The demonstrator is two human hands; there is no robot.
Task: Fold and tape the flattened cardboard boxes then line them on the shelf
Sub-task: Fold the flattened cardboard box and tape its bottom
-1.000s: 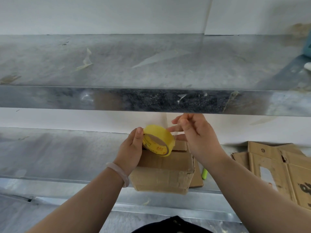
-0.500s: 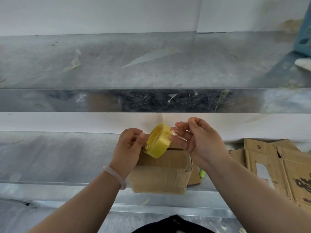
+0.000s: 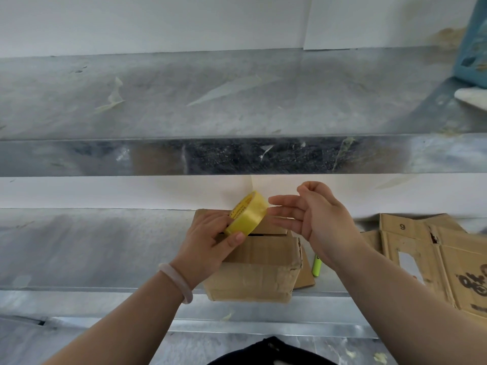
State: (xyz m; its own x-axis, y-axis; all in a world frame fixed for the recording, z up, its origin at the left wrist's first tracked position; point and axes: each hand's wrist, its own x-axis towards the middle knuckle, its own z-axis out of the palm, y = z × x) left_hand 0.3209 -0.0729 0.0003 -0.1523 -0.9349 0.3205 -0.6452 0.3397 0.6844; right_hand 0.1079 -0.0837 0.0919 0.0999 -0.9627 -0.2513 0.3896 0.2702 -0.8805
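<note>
Counts: one folded box [image 3: 253, 270], one yellow tape roll [image 3: 247, 214], one green pen-like item [image 3: 317, 264], and a pile of flattened cardboard [image 3: 434, 256] whose number cannot be told.
Left hand [image 3: 208, 243]: grip clamped on the tape roll, thumb and fingers curled round it, just above the folded box's top.
Right hand [image 3: 313, 219]: grip apart, fingers straight, holding nothing, fingertips just beside the tape roll.
Folded box: stands at the lower shelf's [image 3: 92, 246] front edge; a dark slit between the top flaps; contents hidden.
Right of folded box: pen-like item near; flattened cardboard farther.
</note>
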